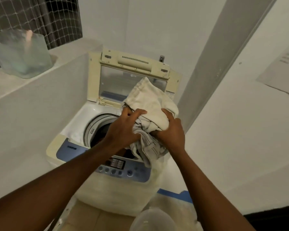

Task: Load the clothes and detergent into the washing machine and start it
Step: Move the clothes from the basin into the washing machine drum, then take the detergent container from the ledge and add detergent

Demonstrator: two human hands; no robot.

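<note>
Clothes (150, 104) are bunching above the open washing machine (83, 117) drum; we are gripping the pale bundle with our left hand (123, 127) and right hand (172, 130), both clenching fabric.

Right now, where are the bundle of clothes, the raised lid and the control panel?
bundle of clothes (154, 104), head view, on the pale upper fold.
raised lid (117, 80), head view, on its clear window.
control panel (132, 172), head view, on the blue button strip.
</note>
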